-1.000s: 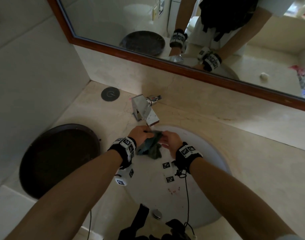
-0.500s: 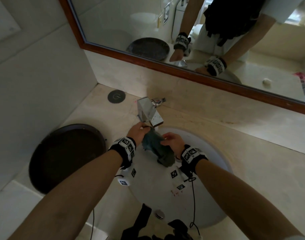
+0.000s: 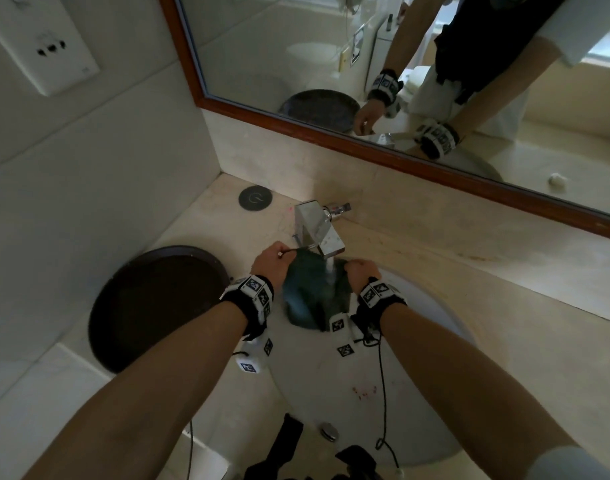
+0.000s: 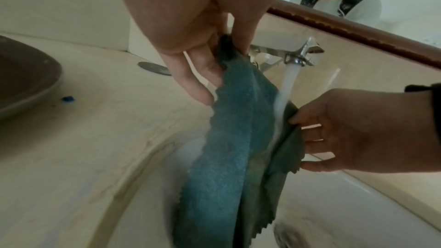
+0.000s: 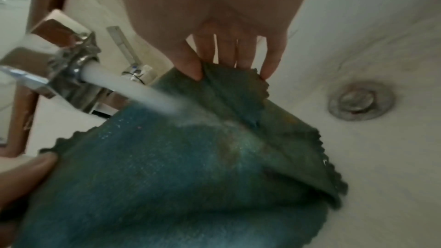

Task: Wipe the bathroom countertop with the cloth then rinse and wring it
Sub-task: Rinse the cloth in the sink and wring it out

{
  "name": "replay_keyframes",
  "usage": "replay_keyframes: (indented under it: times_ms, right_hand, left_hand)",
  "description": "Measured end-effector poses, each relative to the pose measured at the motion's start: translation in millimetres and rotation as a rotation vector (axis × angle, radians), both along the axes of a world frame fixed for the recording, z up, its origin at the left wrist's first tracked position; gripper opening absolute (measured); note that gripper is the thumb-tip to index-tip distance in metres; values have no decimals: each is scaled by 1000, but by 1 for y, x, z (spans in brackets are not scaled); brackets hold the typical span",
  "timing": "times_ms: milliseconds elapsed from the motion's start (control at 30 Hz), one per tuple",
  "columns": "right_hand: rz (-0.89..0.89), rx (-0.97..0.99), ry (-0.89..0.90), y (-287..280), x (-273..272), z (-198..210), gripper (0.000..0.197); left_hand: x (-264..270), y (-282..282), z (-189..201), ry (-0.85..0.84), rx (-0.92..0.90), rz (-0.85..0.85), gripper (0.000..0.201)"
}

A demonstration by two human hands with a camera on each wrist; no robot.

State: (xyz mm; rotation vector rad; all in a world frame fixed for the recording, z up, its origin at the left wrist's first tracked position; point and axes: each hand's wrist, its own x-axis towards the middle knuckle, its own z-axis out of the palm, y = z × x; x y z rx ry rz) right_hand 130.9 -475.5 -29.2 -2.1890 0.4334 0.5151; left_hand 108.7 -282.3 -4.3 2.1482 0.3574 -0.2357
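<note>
- Teal cloth [image 4: 238, 139], pinked along its edges, hangs spread between both hands over the back of the sink basin [image 3: 435, 341], under the tap.
- Left hand [image 3: 274, 263]: thumb and fingers pinch one upper corner of the cloth; the lower fingers hang loose beside it.
- Right hand [image 3: 360, 271]: thumb and fingertips pinch the opposite upper corner, fingers nearly straight.
- Water stream [image 5: 133, 90] from the chrome faucet [image 3: 319, 230] strikes the cloth near its right-hand fold; the fabric there reads darker and stained.
- Drain [image 5: 360, 100] lies below in the basin, unobstructed.
- Countertop [image 3: 504, 306]: a brown mark shows near the back edge, right of the faucet; a dark round tray [image 3: 158, 306] stands at the left edge.
- Judgement: rinsing is in hand. Whether wiping was complete cannot be confirmed. Wringing is not yet done, and the tap is yet to be shut off.
</note>
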Motion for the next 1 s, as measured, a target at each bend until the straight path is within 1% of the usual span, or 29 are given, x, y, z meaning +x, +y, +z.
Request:
replay_keyframes:
  times_ms: [133, 233, 300, 400, 433, 467, 500, 533, 567, 600, 633, 700, 767, 867, 1000]
  right_hand:
    - [-53, 68, -9, 11, 2, -1, 32]
    - [-22, 89, 18, 17, -6, 0, 32]
    - [-2, 102, 18, 21, -8, 1, 27]
    - [-15, 211, 69, 24, -9, -4, 9]
    - [-18, 239, 87, 24, -8, -8, 7]
    - [-20, 263, 94, 22, -6, -14, 8]
    - [-24, 281, 101, 18, 0, -29, 10]
    - [-37, 305, 99, 10, 10, -56, 15]
    - [-57, 332, 100, 3, 17, -72, 22]
    - [-75, 342, 100, -3, 18, -73, 27]
    - [-112, 356, 91, -5, 11, -54, 26]
    - [-179, 360, 64, -11, -2, -19, 13]
    - [-226, 318, 29, -23, -8, -3, 9]
    - [-293, 238, -45, -45, -9, 2, 17]
    - [-334, 132, -59, -69, -7, 2, 27]
  left_hand:
    - [0, 19, 2, -30, 30, 81, 19]
    - [-2, 32, -2, -38, 45, 116, 20]
    - [-4, 37, -5, -39, 60, 120, 20]
    - [-7, 41, -7, -24, 94, 136, 22]
    - [-7, 42, -7, -20, 103, 144, 22]
    - [-8, 43, -7, -14, 107, 148, 21]
    - [-8, 43, -8, -10, 106, 146, 20]
    - [-8, 42, -8, -4, 103, 143, 20]
    - [-8, 41, -7, 1, 97, 137, 20]
    - [-7, 38, -8, 7, 92, 129, 20]
    - [-6, 34, -8, 12, 94, 114, 20]
    - [-5, 23, -7, 20, 102, 77, 21]
    - [-3, 8, -10, 28, 86, 50, 20]
    - [0, -14, -14, 50, 42, 1, 18]
    - [6, -42, -16, 73, -39, -42, 23]
